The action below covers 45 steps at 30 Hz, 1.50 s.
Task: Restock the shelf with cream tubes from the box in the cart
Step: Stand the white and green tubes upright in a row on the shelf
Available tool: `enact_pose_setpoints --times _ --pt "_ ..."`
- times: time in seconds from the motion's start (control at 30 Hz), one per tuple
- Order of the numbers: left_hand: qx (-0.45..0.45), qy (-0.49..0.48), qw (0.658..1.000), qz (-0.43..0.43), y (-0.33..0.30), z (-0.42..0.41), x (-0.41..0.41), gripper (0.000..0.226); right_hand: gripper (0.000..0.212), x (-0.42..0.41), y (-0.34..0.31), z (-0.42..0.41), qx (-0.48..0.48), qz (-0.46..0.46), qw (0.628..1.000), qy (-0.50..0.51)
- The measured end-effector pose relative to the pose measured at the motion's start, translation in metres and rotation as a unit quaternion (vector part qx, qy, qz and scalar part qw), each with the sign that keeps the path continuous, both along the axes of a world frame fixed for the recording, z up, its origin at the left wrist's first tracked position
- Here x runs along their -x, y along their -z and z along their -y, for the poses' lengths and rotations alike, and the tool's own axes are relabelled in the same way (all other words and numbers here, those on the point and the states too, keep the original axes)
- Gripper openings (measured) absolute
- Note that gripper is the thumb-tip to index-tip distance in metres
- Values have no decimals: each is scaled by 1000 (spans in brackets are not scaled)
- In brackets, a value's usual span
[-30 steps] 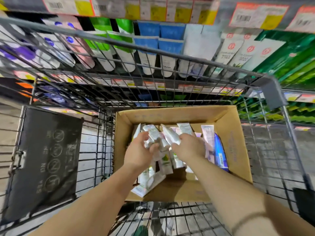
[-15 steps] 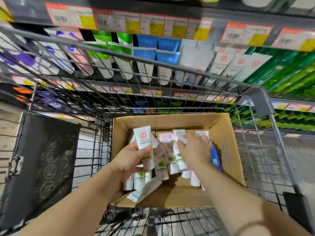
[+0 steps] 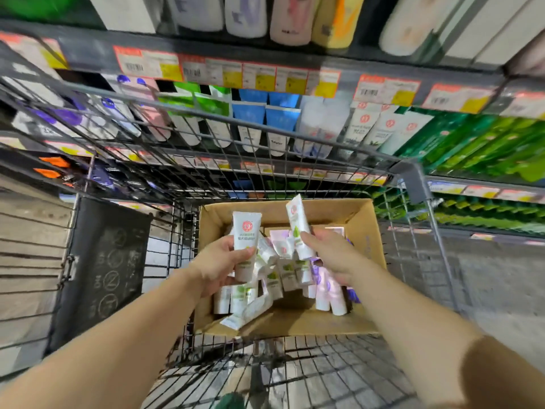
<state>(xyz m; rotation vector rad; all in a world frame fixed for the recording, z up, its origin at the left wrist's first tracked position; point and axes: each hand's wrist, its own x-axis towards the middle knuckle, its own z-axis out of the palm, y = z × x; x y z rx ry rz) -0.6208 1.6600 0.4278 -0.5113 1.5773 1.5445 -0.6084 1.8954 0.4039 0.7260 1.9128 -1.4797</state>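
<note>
The left hand point(image 3: 219, 267) has its grip curled round a white cream tube point(image 3: 245, 246), held upright above the left half of the cardboard box point(image 3: 365, 231). The right hand point(image 3: 333, 255) pinches a second tube point(image 3: 298, 228) between thumb and fingers; it tilts toward the box's far wall, its top just above that rim. Both held tubes are lifted off the loose tubes point(image 3: 283, 273) that lie heaped across the middle of the box, some leaning toward the near edge. Bare cardboard shows along the near right corner. The box sits at the far end of the wire cart point(image 3: 265, 125), close against its left mesh wall. Beyond the cart's far rim, the shelf point(image 3: 265, 59) holds rows of tubes behind price tags.
</note>
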Motion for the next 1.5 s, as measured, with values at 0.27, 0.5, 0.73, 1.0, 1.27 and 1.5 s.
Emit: enact_pose_setpoints --times 0.27,0.5,0.73,1.0,1.27,1.5 --pt "-49 71 990 -111 -147 -40 42 8 24 -14 -155 -21 282 -36 945 163" --pt "-124 144 963 -188 -277 -111 54 26 37 -30 -280 -69 256 -180 928 201" --pt "-150 265 907 -289 -370 -243 18 31 35 -85 -366 -192 160 -303 919 197" --pt "-229 291 858 -356 -437 -456 -72 40 31 -189 -435 -397 22 -393 892 222" --pt "-258 237 872 -343 -466 -620 -115 33 36 -253 -469 -566 -8 -417 875 245" --pt "-214 262 846 -412 -464 -710 -71 34 32 -219 -464 -666 -72 -426 873 227"
